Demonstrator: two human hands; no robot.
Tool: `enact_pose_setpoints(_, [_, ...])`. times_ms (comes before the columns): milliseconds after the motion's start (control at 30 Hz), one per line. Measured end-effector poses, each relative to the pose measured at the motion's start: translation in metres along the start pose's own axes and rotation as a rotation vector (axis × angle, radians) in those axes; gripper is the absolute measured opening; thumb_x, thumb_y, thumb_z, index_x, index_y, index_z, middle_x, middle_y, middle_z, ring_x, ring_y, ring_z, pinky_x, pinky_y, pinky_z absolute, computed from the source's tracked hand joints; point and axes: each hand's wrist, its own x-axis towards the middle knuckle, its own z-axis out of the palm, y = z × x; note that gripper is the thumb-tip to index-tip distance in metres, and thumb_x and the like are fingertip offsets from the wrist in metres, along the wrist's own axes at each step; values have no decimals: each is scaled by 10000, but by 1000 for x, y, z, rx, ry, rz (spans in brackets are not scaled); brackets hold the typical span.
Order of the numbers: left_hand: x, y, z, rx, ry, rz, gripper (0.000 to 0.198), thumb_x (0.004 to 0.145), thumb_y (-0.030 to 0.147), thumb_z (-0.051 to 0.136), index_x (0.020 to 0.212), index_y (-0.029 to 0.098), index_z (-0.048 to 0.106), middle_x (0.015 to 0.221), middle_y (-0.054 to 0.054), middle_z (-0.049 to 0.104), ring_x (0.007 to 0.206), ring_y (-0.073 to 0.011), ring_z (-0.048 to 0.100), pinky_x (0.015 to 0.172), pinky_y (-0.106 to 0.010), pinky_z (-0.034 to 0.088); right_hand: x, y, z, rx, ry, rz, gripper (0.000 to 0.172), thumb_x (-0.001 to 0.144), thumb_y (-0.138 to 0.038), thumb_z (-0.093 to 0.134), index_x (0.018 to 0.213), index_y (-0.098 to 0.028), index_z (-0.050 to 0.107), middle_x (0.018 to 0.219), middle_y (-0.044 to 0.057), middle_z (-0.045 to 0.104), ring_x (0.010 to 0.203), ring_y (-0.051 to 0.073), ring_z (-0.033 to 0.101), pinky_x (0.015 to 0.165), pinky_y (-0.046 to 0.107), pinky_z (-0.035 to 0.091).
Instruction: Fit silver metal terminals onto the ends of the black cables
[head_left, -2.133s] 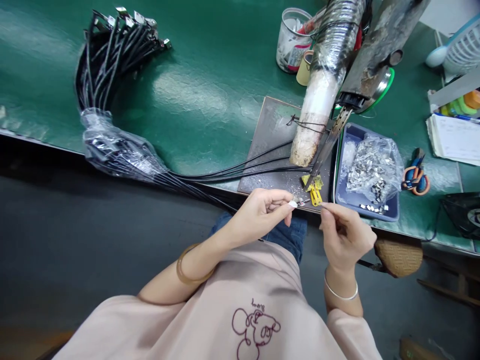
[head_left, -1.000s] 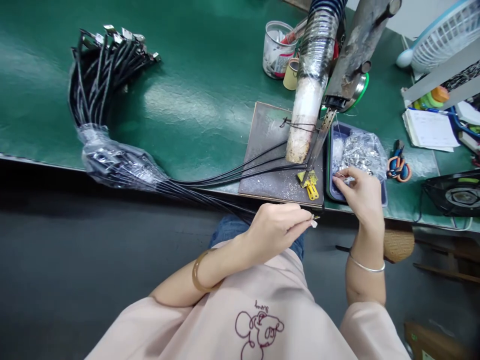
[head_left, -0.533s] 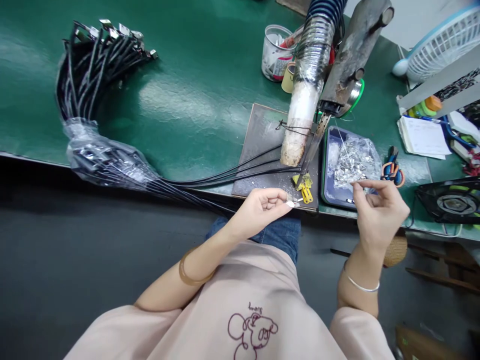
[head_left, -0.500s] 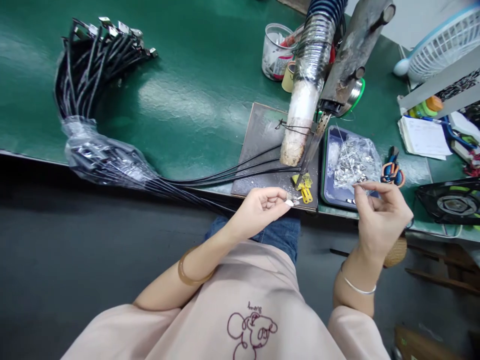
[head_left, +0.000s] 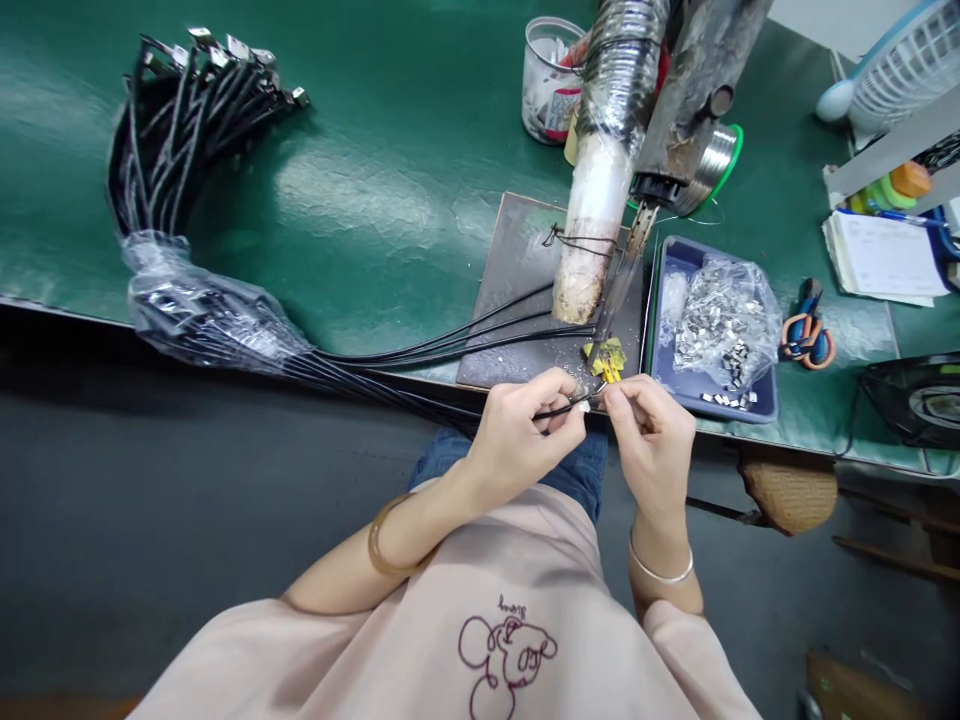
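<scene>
My left hand (head_left: 525, 430) is closed around the end of a black cable (head_left: 556, 411), thumb and fingers pinching it at the table's front edge. Close beside it, my right hand (head_left: 654, 430) pinches something tiny at the cable's end; the fingertips mostly hide it. Just beyond the fingertips lies a yellow piece (head_left: 606, 358) on a dark board (head_left: 499, 260). Above that, a soldering iron (head_left: 626, 280) points down from its mount. The cable belongs to a long bundle (head_left: 202, 310) wrapped in clear plastic, with metal connectors (head_left: 225, 50) at its far end.
A blue tray (head_left: 765, 408) holds a plastic bag (head_left: 724, 320) of small metal parts, some loose. Pliers (head_left: 808, 330) lie right of it. A foil-wrapped hose (head_left: 592, 220) hangs over the board. Behind stand a clear tub (head_left: 551, 85), a solder spool (head_left: 709, 170) and a fan (head_left: 907, 80).
My right hand has moved left from over the tray to meet my left hand at the cable end. The black cable now shows in my left fingers. The view has shifted slightly.
</scene>
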Motion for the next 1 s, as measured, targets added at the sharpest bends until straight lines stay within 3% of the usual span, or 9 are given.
enact_pose_setpoints(267, [-2,-6,3,72,28,132,114,838,63,559,795,167,538,599,95,369,512,-41,345,509,-135,349,0,0,-2,-37,-20,-31,178,976,-216,616,799,-207,630,743,-28,597,624,93,497,592,251,396])
enact_pose_setpoints(367, [-1,-6,0,27,3,103,93,862,88,588,805,158,568,622,78,417,530,-46,372,504,-141,348,-1,2,0,-112,-20,-102,191,969,-205,628,779,-205,615,732,-25,598,634,93,524,608,251,410])
enact_pose_setpoints(467, [2,-4,-7,-113,-77,-18,147,908,166,611,764,150,593,609,55,493,534,-56,419,516,-164,359,-4,2,-2,-154,-21,-170,212,974,-211,620,762,-204,630,727,-12,629,642,101,571,616,258,435])
enact_pose_setpoints(567, [5,-3,-14,-317,-190,-213,207,932,232,596,747,138,607,591,15,586,535,-74,498,536,-184,393,-9,0,-5,-85,118,-159,102,973,-249,612,925,-228,700,650,-31,609,543,103,558,512,250,418])
enact_pose_setpoints(700, [7,-4,-20,-492,-227,-358,151,890,273,647,838,134,620,560,23,584,496,-81,495,524,-195,408,-12,-1,-7,77,375,-135,284,995,-189,542,1268,-262,568,761,-38,707,450,90,585,414,221,443])
enact_pose_setpoints(767, [8,-4,-20,-525,-221,-363,153,884,281,659,872,130,640,555,42,542,481,-72,454,498,-191,376,-12,-1,-4,58,366,-154,270,976,-152,579,1223,-261,581,889,-11,764,543,112,689,487,239,552])
enact_pose_setpoints(833, [9,-4,-19,-522,-204,-342,171,887,292,659,879,121,669,572,47,504,488,-64,405,477,-190,318,-9,1,-1,5,280,-176,186,937,-137,646,1087,-246,643,946,11,780,745,165,772,653,300,646])
enact_pose_setpoints(900, [10,-5,-17,-479,-169,-311,191,883,299,662,864,111,688,578,51,454,503,-62,354,475,-200,264,-6,2,3,-39,191,-218,136,900,-126,692,970,-240,668,965,21,781,879,193,778,779,349,665])
enact_pose_setpoints(1000, [12,-6,-13,-372,-88,-268,181,864,276,653,802,107,678,565,65,356,518,-66,292,487,-221,222,-2,4,7,-107,158,-314,158,882,-95,692,935,-242,666,990,27,777,899,187,765,815,360,656])
